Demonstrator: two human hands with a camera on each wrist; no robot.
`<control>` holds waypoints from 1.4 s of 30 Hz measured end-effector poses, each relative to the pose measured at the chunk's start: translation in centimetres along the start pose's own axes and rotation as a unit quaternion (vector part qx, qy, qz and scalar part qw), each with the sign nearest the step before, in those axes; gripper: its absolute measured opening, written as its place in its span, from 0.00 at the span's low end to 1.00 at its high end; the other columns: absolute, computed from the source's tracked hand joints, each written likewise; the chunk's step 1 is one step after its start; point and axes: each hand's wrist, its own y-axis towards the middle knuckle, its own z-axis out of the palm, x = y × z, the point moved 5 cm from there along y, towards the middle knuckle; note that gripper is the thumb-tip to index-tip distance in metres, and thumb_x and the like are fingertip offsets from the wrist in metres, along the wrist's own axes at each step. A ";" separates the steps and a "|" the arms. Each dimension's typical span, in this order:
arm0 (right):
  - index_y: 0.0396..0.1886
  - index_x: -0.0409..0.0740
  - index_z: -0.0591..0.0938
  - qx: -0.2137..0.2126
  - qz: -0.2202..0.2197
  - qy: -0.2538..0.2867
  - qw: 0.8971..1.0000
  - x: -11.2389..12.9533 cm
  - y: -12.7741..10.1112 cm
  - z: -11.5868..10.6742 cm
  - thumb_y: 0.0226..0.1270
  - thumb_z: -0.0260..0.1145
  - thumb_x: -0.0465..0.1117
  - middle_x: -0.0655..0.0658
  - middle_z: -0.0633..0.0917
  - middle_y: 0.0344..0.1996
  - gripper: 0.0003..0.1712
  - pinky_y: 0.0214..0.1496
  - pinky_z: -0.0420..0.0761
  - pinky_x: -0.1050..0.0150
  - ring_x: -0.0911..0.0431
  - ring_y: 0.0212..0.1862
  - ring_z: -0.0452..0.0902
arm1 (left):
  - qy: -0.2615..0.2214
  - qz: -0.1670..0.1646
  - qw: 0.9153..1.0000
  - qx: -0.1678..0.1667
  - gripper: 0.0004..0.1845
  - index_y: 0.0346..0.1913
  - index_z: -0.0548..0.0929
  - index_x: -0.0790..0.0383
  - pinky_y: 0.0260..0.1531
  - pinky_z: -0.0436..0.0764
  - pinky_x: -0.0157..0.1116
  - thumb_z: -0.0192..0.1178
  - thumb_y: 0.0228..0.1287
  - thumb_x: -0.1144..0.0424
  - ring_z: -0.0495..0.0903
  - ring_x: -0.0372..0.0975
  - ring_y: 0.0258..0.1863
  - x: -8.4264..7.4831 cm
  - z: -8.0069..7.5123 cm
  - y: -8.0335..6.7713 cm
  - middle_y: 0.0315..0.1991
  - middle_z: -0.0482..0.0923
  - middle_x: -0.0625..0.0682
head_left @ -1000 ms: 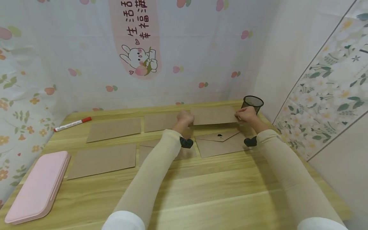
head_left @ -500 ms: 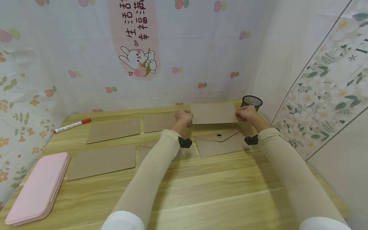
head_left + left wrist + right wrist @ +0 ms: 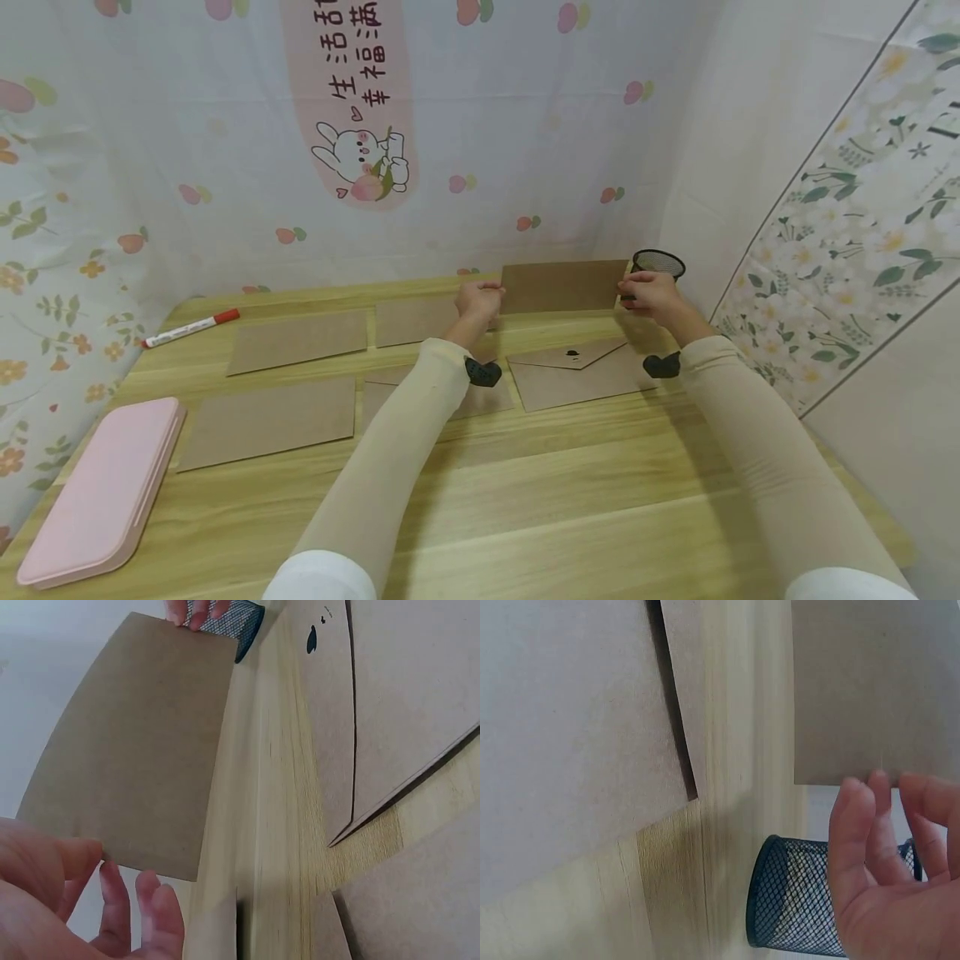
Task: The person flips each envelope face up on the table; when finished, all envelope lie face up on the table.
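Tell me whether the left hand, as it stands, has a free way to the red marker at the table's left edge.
Probably yes, once freed: the left hand holds the raised envelope, and only flat envelopes lie between it and the red marker.

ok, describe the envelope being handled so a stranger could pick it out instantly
Start at the black mesh pen cup in the table's far right corner. Just left of it, a plain brown envelope is held up on edge between the left hand and right hand. It alone is off the wood; the other brown envelopes lie flat.
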 end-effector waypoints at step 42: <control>0.41 0.27 0.81 -0.043 -0.123 -0.197 0.972 -2.8 0.7 -0.5 0.52 0.64 0.31 0.39 0.84 0.29 0.16 0.29 0.78 0.66 0.55 0.26 0.79 | 0.166 0.191 0.966 0.049 0.16 0.47 0.81 0.67 0.36 0.78 0.37 0.54 0.56 0.77 0.77 0.45 0.39 0.3 2.2 -1.7 0.39 0.78 0.55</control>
